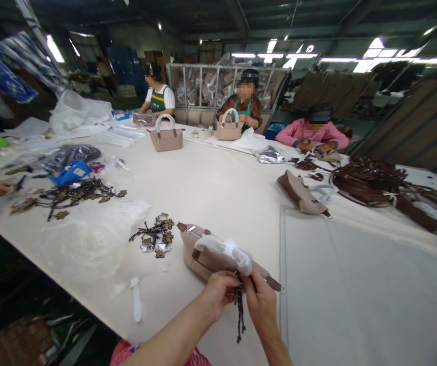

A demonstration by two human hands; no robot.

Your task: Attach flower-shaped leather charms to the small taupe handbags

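Big white surface (pixel 218 188), dim workshop, strip lights (pixel 271 55) at the back. Tan bag (pixel 214 262) sits near the front, wrapped handle (pixel 226 249) up. Left hand (pixel 218 292): grip pinched on a black charm (pixel 239 310). Right hand (pixel 261 300) is right beside it, can't tell what its grip has; both block part of the bag. Charm pile (pixel 155 236) and clear plastic (pixel 92 244) on the left.

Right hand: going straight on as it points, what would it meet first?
Probably the white-wrapped handle of the beige bag, close by the fingers; depth and contact are unclear.
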